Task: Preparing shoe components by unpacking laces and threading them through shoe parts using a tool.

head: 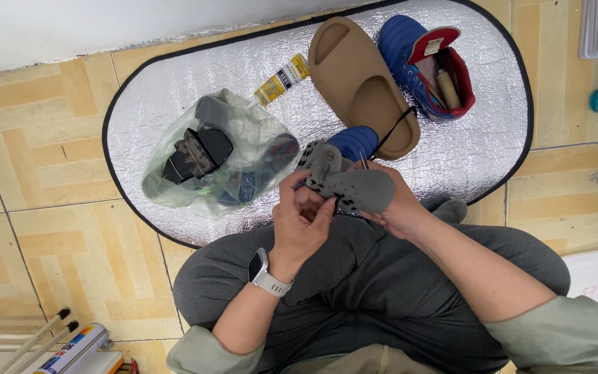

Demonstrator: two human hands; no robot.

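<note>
Grey insole [361, 190] pinched between left hand [302, 221], right hand [396, 208], above lap

I see the scene from above in bright, even indoor light with no strong colour cast. The crinkled silver mat [493, 145] throws back scattered white glare. Shadows are soft and short, gathering under my hands and the tan slide sandal [361, 83]. Focus is sharp at the centre; the wide lens bends the floor tiles [50, 180] near the edges.
</note>
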